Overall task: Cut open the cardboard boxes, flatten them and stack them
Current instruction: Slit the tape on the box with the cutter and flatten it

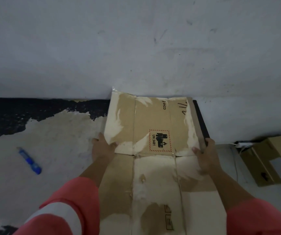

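Note:
A flattened brown cardboard box (153, 122) with a red-bordered UN 3481 label and torn pale patches lies in front of me, its far edge at the wall. My left hand (102, 146) grips its left edge, thumb on top. My right hand (205, 155) grips its right edge, together with a dark flat piece (201, 121) beneath it. More flattened cardboard (161, 192) extends toward me between my forearms. A blue box cutter (29, 160) lies on the floor to the left, apart from both hands.
A white wall (136, 48) rises straight ahead. At the right sits another brown cardboard box (270, 160) with a white cable beside it. The floor on the left is pale with a black worn patch (34, 114).

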`<state>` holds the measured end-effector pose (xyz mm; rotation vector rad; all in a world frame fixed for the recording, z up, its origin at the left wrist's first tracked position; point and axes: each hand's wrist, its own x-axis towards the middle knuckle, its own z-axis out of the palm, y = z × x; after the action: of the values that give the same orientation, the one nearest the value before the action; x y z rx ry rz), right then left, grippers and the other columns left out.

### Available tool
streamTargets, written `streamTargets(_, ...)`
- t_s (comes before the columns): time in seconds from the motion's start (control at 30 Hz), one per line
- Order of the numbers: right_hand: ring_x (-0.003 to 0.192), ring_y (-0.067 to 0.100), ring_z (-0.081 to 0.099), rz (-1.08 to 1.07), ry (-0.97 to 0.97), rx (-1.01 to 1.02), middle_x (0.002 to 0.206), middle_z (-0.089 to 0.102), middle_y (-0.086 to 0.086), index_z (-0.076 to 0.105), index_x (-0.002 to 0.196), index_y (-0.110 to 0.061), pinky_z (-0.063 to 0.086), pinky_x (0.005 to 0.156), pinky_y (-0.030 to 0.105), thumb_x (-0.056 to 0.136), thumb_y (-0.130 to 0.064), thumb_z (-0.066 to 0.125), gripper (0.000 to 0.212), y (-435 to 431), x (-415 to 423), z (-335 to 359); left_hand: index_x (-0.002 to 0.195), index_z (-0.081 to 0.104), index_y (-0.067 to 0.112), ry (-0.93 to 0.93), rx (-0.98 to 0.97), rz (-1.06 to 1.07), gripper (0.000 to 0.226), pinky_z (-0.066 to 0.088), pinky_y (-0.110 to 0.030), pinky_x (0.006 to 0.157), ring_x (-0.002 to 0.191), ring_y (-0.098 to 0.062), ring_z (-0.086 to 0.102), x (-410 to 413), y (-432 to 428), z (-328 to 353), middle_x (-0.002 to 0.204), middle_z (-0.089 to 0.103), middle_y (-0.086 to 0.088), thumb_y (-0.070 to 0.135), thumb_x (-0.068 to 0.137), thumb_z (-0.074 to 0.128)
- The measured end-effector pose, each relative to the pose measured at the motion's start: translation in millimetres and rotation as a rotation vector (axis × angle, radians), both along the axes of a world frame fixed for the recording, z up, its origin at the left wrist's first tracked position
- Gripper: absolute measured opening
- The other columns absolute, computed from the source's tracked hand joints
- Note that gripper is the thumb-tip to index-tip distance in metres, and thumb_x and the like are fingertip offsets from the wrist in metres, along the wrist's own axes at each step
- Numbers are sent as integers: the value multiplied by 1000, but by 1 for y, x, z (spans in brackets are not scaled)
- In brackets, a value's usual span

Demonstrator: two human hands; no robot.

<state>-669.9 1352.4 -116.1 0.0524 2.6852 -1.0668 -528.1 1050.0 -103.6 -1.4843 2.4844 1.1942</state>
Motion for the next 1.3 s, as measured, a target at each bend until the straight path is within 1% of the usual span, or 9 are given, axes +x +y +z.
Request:
streamTargets(0.1,109,40,52,55,-24,126,127,49,23,36,137,-14,46,91,49,94,-37,54,52,0,1,-8,154,4,15,3,-35,54,88,39,-44,99,130,-38,40,1,4,-2,148,26,-21,32,92,63)
streamTargets(0.2,112,40,48,73,-5,315,126,45,25,35,139,-19,42,96,51,96,-45,44,50,-3,5,-10,146,26,19,-44,-136,32,67,40,-46,94,124,-37,40,1,5,-7,136,39,-21,32,91,63)
streamTargets(0.3,120,37,40,131,55,581,131,38,19,33,140,-24,34,101,48,98,-47,35,48,-8,10,-8,136,39,23,-203,-192,-15,46,38,-43,97,124,-34,35,4,5,-10,136,35,-16,39,96,54)
streamTargets(0.4,126,35,34,136,40,681,137,31,16,36,138,-22,31,105,47,98,-47,37,47,-18,10,-1,141,35,31,-349,-189,-97,48,32,-43,102,128,-31,32,11,3,-8,141,29,-11,42,96,48)
streamTargets(0.5,128,33,31,174,38,731,139,31,14,39,136,-16,29,105,48,96,-47,42,50,-37,13,15,145,32,32,-367,-158,-217,55,28,-44,107,135,-31,27,23,-5,4,148,25,-9,45,94,49)
streamTargets(0.67,127,29,32,367,55,710,136,36,12,43,131,-17,29,104,45,96,-44,37,44,-99,33,42,152,21,26,-373,-155,-328,69,19,-48,114,145,-32,14,54,-40,39,160,11,-7,53,95,47)
streamTargets(0.83,137,31,21,535,85,595,146,29,13,43,137,-18,20,110,48,96,-49,42,51,-186,77,76,154,16,20,-274,-213,-297,72,17,-47,114,146,-29,14,107,-96,83,161,16,-4,51,96,47)
streamTargets(0.97,140,29,18,656,170,555,150,26,12,39,140,-19,22,108,47,97,-51,39,53,-260,131,105,155,14,19,-255,-273,-294,74,15,-46,116,147,-28,13,164,-158,112,161,13,-4,53,96,45)
streamTargets(1.3,144,28,17,796,258,407,154,27,10,38,144,-19,22,111,46,95,-56,39,61,-445,275,156,153,22,20,-213,-388,-247,75,25,-51,114,143,-32,25,343,-325,165,158,25,-8,55,93,50)
